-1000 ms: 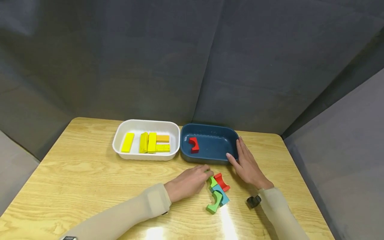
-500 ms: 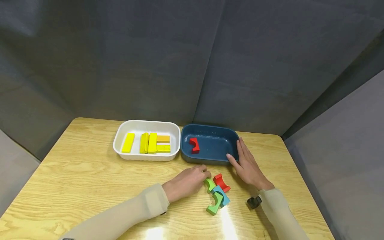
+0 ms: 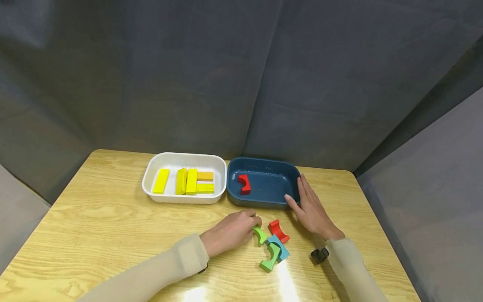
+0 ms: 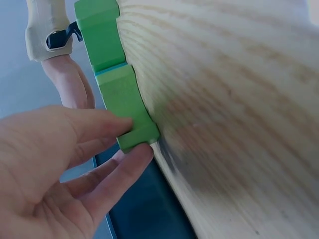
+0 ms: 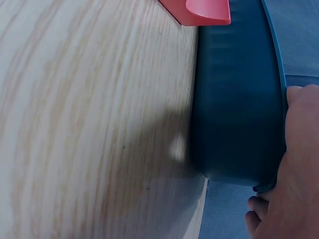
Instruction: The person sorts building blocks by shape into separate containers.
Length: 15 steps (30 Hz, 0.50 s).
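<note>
Between thumb and fingertips my left hand (image 3: 232,231) pinches one end of a light green arched block (image 3: 260,235); the left wrist view shows the grip on that green block (image 4: 122,97) closely. Just right of it lie a red arched block (image 3: 278,231), a blue one (image 3: 279,247) and a second green one (image 3: 270,259), which overlaps the blue one in view. My right hand (image 3: 314,208) rests with extended fingers on the right end of the dark blue bin (image 3: 260,204). Inside that bin is a red arched block (image 3: 245,184).
Left of the blue bin stands a white bin (image 3: 181,199) with several yellow blocks (image 3: 161,181) and an orange block (image 3: 205,176). Grey cloth (image 3: 188,75) hangs behind the wooden table (image 3: 113,218). A black device (image 3: 319,255) sits at the right wrist.
My left hand has moved slightly left, drawing the light green block away from the red and blue blocks. The right hand has stayed on the bin.
</note>
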Each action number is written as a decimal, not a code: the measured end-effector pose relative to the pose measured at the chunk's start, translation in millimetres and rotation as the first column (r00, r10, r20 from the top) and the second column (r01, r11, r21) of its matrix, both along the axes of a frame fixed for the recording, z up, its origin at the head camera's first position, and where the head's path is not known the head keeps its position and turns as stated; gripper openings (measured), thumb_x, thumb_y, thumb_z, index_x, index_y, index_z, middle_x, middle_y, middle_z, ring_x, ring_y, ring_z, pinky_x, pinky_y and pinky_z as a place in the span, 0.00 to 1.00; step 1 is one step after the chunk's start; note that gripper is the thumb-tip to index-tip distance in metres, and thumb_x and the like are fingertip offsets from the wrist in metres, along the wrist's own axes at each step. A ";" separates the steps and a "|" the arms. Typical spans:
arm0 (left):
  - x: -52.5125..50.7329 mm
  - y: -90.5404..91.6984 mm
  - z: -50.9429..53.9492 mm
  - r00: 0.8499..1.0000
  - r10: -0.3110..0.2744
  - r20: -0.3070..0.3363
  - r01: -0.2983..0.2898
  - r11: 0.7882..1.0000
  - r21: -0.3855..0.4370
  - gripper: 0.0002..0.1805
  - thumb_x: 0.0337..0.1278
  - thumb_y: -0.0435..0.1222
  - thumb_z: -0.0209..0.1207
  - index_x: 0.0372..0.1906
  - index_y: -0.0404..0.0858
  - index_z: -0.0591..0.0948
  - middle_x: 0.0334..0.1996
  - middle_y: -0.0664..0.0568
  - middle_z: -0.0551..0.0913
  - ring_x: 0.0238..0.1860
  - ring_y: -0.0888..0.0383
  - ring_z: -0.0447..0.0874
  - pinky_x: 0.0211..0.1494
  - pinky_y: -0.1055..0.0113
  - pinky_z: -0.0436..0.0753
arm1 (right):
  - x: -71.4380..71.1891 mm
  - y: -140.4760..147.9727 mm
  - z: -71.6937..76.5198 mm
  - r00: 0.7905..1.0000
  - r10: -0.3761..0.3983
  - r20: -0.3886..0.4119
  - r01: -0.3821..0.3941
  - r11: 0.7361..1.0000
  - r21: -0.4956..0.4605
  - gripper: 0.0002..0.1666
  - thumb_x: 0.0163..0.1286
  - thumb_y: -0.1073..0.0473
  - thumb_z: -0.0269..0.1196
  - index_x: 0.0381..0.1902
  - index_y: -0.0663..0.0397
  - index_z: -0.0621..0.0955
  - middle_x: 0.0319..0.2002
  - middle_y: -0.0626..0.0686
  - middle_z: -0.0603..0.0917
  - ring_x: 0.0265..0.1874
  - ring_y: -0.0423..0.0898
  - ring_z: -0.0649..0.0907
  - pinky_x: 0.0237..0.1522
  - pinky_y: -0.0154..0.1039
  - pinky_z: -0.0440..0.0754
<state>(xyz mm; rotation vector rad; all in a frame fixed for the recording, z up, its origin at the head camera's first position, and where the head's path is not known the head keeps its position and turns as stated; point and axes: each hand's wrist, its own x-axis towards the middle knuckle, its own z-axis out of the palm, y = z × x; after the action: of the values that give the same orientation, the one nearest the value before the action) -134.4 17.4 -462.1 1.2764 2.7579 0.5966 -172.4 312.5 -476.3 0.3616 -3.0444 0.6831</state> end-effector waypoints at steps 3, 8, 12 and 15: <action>0.4 -2.0 0.6 1.000 0.000 0.010 0.000 1.000 0.008 0.12 0.66 0.29 0.70 0.52 0.41 0.90 0.44 0.52 0.85 0.38 0.64 0.84 0.42 0.75 0.85 | 0.0 0.0 0.1 1.000 -0.002 0.001 0.002 1.000 0.000 0.53 0.86 0.33 0.47 0.88 0.60 0.41 0.88 0.56 0.35 0.86 0.63 0.44 0.82 0.70 0.47; 1.0 -4.4 3.1 1.000 0.001 0.018 -0.001 1.000 0.008 0.13 0.66 0.30 0.71 0.53 0.41 0.90 0.44 0.52 0.85 0.38 0.64 0.84 0.42 0.75 0.85 | 0.0 -0.1 0.6 1.000 -0.002 -0.001 0.002 1.000 -0.002 0.53 0.86 0.33 0.47 0.88 0.61 0.41 0.88 0.58 0.36 0.86 0.63 0.44 0.82 0.70 0.48; 2.1 -7.5 4.7 1.000 0.005 0.028 -0.006 1.000 0.008 0.13 0.67 0.31 0.70 0.53 0.42 0.90 0.46 0.52 0.86 0.40 0.64 0.84 0.43 0.75 0.85 | 0.3 -0.6 0.7 1.000 -0.003 -0.001 0.003 1.000 0.002 0.53 0.86 0.33 0.48 0.88 0.62 0.42 0.88 0.60 0.37 0.86 0.64 0.45 0.82 0.70 0.48; 3.4 -11.3 6.9 0.999 0.007 0.045 -0.008 1.000 0.025 0.12 0.67 0.32 0.70 0.53 0.42 0.91 0.46 0.52 0.86 0.40 0.65 0.84 0.44 0.76 0.85 | 0.3 -1.2 0.9 1.000 -0.004 -0.001 0.004 1.000 0.004 0.54 0.86 0.33 0.48 0.88 0.62 0.42 0.88 0.61 0.38 0.86 0.63 0.45 0.82 0.70 0.48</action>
<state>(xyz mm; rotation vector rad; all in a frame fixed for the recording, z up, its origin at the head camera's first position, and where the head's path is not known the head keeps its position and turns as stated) -131.0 6.1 -455.2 1.2426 2.7285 0.6544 -172.0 311.3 -475.5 0.3556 -3.0446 0.6771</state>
